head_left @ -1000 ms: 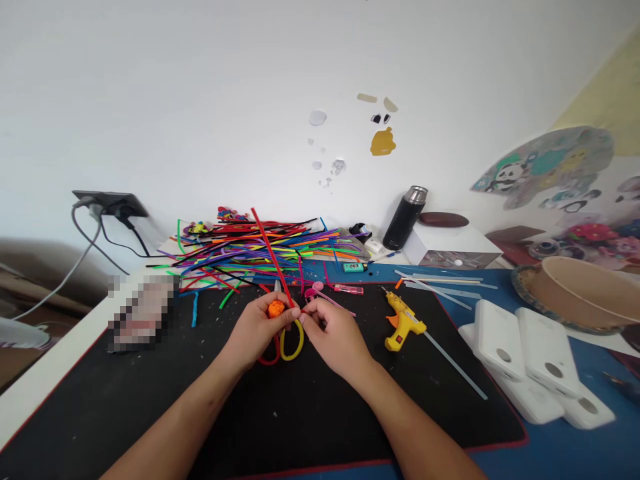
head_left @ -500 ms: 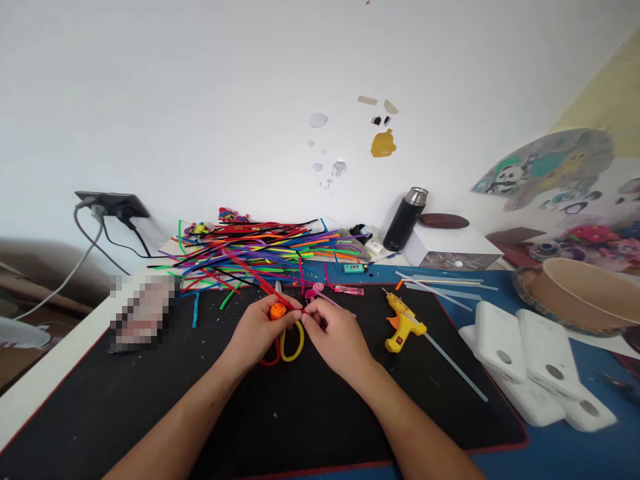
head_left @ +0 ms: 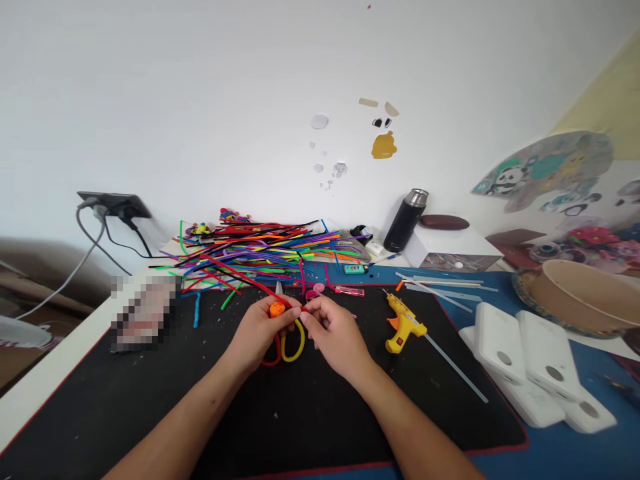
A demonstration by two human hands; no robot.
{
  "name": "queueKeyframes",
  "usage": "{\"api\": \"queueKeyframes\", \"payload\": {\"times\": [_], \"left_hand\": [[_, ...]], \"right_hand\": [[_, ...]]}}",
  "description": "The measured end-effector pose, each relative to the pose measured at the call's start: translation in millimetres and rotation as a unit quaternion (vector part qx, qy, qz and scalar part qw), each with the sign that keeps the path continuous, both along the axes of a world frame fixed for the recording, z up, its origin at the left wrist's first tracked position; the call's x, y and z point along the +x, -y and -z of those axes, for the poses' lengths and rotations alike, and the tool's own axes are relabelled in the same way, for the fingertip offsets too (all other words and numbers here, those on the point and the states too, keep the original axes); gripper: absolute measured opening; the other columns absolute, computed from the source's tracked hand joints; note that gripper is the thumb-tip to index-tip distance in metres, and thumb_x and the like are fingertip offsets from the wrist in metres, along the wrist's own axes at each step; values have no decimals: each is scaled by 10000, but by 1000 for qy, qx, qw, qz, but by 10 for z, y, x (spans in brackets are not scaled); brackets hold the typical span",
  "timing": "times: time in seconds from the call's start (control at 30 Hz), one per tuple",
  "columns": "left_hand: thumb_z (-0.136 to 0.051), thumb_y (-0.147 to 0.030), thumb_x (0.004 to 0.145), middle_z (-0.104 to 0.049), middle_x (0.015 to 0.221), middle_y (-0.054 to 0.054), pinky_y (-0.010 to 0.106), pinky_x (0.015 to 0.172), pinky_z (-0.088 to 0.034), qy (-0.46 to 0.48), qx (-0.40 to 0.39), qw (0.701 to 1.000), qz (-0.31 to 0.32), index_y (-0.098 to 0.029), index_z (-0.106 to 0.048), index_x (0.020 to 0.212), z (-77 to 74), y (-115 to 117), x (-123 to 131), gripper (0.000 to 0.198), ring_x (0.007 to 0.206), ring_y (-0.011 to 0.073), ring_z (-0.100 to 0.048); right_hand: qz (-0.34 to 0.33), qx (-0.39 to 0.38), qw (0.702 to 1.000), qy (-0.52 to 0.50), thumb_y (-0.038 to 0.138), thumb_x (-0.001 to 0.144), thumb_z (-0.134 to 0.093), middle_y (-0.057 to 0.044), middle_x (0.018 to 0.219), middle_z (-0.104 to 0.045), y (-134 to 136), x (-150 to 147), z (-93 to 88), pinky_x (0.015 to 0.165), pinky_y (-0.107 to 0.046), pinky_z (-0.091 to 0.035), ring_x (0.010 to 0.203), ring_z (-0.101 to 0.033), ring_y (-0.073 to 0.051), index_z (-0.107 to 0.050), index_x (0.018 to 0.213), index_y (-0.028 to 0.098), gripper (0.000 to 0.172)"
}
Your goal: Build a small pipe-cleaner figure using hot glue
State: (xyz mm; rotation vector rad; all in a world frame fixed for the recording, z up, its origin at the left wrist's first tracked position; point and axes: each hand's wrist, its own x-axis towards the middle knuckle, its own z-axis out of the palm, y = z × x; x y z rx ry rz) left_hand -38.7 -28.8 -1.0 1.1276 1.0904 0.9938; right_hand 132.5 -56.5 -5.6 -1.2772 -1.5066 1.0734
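Both my hands meet over the middle of the black mat [head_left: 320,413]. My left hand [head_left: 263,332] is closed in a pinch on a red pipe cleaner [head_left: 250,279], whose long end stretches up and left toward the pile. An orange fuzzy ball [head_left: 277,309] sits at the thumb and index finger of that hand. My right hand [head_left: 334,330] pinches the near end of the same red pipe cleaner. Beneath the hands lie scissors with red and yellow handles [head_left: 295,350]; their blades are mostly covered.
A heap of coloured pipe cleaners [head_left: 260,250] lies at the back. To the right are a yellow glue gun [head_left: 404,323], glue sticks [head_left: 450,288], white devices [head_left: 525,367] and a bowl [head_left: 590,293]. A black flask [head_left: 406,220] leans near the wall; a teal lighter [head_left: 355,269] lies before it.
The red pipe cleaner's free end has swung left and lower. The orange ball has turned slightly in the left fingers. Both hands stay in nearly the same place.
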Motion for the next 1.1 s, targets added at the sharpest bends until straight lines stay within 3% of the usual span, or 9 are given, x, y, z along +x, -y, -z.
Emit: {"api": "queueKeyframes", "payload": {"times": [0.23,0.4,0.7,0.87,1.0,1.1], "left_hand": [[-903,-444,674,-642,635,-7,221,528,-392,22,-41,999,19,-161,-766,986,-18,-13,-19,443,602,144,-578],[-904,-467,669,-627,632,-16,228,529,-394,-11,-25,1000,15,-160,-762,899,4,-36,-46,409,571,128,-531],[-849,-459,705,-615,654,-24,250,605,-395,-132,89,987,12,-189,-746,764,-78,-2,-27,295,620,143,-497],[-780,-453,747,-655,680,-13,265,634,-418,-203,118,972,23,-212,-751,762,-109,6,-18,243,650,171,-543],[-786,-436,745,-648,666,-19,261,611,-421,-195,116,973,36,-214,-752,771,-99,-17,-37,226,626,164,-538],[-833,-452,712,-597,614,-42,243,551,-398,-140,82,987,23,-208,-728,779,-77,-31,-47,274,562,139,-504]], "right_hand": [[14,-29,999,-42,346,949,-611,55,615,-564,-8,18,-23,480,-229,-419,482,-544,-119,-622,890,220,140],[16,-29,999,-37,346,952,-599,60,603,-556,-13,29,-29,475,-228,-396,468,-530,-116,-616,873,220,150],[18,39,986,159,233,932,-626,45,637,-612,25,46,-85,539,-249,-315,561,-535,-129,-657,851,223,87],[-14,53,975,214,196,932,-627,50,624,-613,28,45,-69,546,-259,-284,549,-528,-132,-661,850,237,98],[-20,38,980,193,201,930,-642,52,640,-625,26,38,-74,550,-252,-301,556,-535,-128,-671,849,236,93],[-15,30,988,153,240,948,-644,35,695,-660,26,28,-73,569,-245,-343,607,-573,-134,-690,882,231,81]]}}
